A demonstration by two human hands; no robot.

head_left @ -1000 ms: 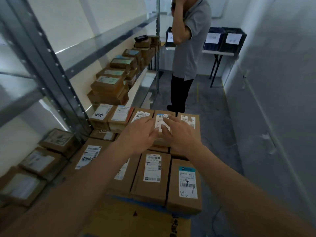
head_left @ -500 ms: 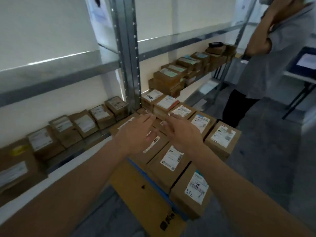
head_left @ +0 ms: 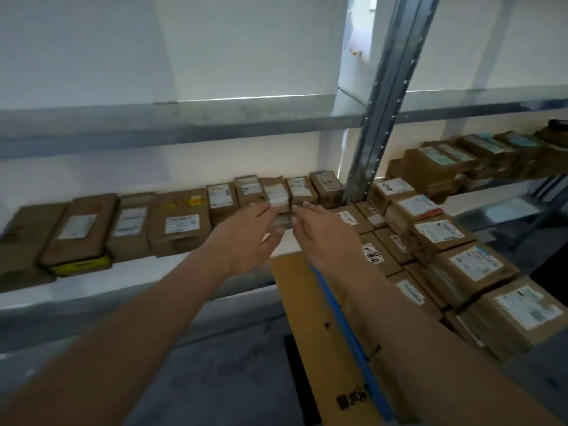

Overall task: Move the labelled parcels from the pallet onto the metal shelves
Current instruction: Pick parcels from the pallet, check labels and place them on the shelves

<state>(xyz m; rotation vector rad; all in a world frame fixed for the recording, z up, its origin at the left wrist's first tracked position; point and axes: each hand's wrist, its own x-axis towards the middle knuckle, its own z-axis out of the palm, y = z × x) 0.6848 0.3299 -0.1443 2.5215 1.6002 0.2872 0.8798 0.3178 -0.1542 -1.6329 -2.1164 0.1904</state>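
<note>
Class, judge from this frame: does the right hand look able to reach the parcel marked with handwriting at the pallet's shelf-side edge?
Probably yes. The right hand hovers open just left of the handwritten parcel, with nothing between them.

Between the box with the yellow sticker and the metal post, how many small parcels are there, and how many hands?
Small brown cardboard parcels with white labels: 5
Bare left hand and right hand: 2
Total: 7

Matt brown cardboard parcels point(head_left: 179, 222) with white paper labels line a shelf point(head_left: 196, 265) of dull grey galvanised metal; the perforated upright point(head_left: 379, 96) beside them shows the same brushed sheen.
</note>
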